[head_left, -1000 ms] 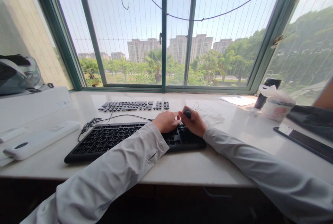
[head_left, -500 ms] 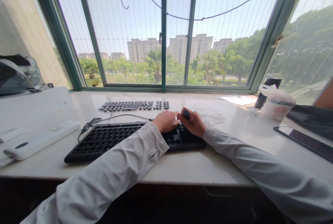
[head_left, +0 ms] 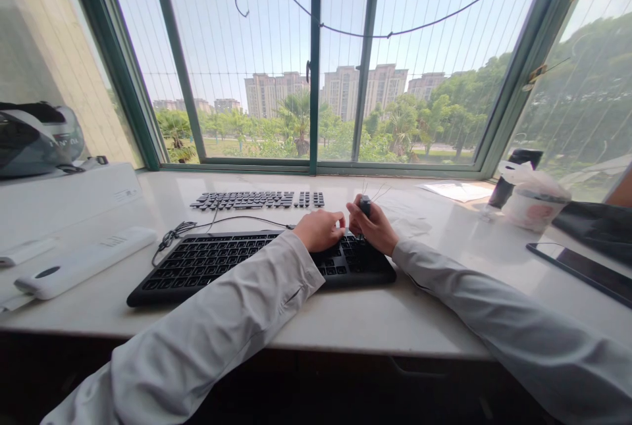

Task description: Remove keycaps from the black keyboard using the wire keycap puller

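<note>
A black keyboard (head_left: 197, 264) with its keycaps off, bare switch sockets showing, lies under my hands. My right hand (head_left: 378, 227) is closed around a small black keycap puller (head_left: 365, 205), its thin wire loops pointing up, above the keyboard's number-pad end. Just to the left, my left hand (head_left: 320, 231) has its fingers curled with thumb and forefinger close together. Whatever is between them is too small to make out. A small gap separates the two hands. Loose black keycaps (head_left: 257, 200) lie in keyboard order behind the keyboard.
The keyboard's cable (head_left: 172, 235) is bundled at the back left. On the left lie a long white device (head_left: 89, 264) and a white box (head_left: 69, 204) with a helmet (head_left: 39, 139) on top. At right are a phone (head_left: 582, 270), a bagged cup (head_left: 533, 204) and papers (head_left: 459, 191).
My hands have drawn apart after touching at the keycap puller. My right hand has moved slightly right and up with the puller, whose wires now point upward. The view has shifted slightly.
</note>
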Available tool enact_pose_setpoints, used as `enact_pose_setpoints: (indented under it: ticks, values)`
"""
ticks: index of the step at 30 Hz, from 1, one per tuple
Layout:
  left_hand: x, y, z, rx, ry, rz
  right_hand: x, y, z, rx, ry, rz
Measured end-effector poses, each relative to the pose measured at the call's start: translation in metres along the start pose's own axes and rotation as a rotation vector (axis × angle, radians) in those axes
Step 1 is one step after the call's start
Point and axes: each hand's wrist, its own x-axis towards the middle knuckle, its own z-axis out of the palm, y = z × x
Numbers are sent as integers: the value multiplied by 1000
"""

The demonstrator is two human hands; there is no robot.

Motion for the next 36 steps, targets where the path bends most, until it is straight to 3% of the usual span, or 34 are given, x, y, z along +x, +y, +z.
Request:
enact_pose_setpoints:
  ticks: [13, 31, 36]
  values:
    - [1, 0, 2, 56, 5, -24, -10, -15, -1, -427, -47, -116]
    - [3, -2, 6, 52, 25, 0, -10, -13, -3, -457, -30, -155]
    - [3, -2, 4, 17, 14, 12, -6, -9, -1, -256, 53, -81]
